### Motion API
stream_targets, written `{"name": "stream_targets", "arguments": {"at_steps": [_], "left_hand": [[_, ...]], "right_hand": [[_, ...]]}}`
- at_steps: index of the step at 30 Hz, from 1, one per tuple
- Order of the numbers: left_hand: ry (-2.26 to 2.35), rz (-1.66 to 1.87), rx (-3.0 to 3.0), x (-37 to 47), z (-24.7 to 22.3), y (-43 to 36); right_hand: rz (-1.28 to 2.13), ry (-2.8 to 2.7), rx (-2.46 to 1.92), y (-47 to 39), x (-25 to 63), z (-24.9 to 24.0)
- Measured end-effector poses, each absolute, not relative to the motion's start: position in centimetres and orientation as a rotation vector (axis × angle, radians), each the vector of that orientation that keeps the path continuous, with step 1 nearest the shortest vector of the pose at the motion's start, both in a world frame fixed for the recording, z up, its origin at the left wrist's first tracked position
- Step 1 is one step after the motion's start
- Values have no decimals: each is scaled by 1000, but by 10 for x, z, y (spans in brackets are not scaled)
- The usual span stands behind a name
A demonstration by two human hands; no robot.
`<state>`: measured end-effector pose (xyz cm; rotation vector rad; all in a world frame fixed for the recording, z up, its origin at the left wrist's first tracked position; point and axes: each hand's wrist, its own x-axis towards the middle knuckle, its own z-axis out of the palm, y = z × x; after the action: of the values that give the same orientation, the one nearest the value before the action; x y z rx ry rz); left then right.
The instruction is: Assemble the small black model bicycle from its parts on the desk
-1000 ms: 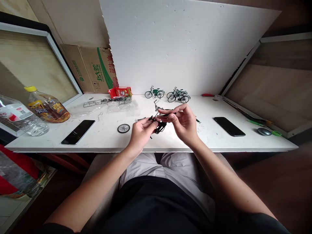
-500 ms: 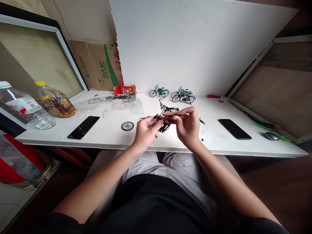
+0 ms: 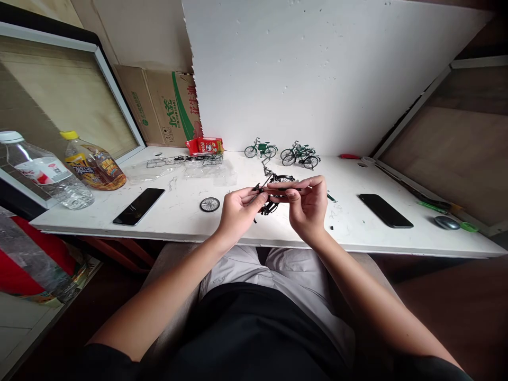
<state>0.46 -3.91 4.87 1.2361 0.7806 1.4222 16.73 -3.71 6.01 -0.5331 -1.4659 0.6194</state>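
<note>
My left hand [image 3: 239, 211] pinches a small black bicycle part [image 3: 257, 188] between thumb and fingers; its exact shape is mostly covered. In my right hand [image 3: 308, 206] is a slim screwdriver [image 3: 289, 189] with a dark handle, held level, its thin tip pointing left at that part. Just behind and below the fingers sits a partly built black model bicycle [image 3: 283, 178], largely hidden by both hands. A loose spoked wheel [image 3: 209, 204] lies flat on the white table left of my left hand.
Several finished model bicycles [image 3: 260, 148] stand along the white back panel. Parts frames [image 3: 204, 159] and clear plastic bags lie at the left back. Phones [image 3: 138, 206] flank the hands. Two bottles [image 3: 97, 164] stand at left, a mouse [image 3: 447, 222] at right.
The whole view has shifted slightly. Both hands keep nearly the same pose, still holding the part and the screwdriver close together.
</note>
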Motion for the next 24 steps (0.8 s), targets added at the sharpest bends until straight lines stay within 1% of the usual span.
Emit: {"name": "stream_targets", "arguments": {"at_steps": [24], "left_hand": [[778, 1449, 1325, 1, 54, -38]], "right_hand": [[600, -1453, -523, -36, 166, 58]]}}
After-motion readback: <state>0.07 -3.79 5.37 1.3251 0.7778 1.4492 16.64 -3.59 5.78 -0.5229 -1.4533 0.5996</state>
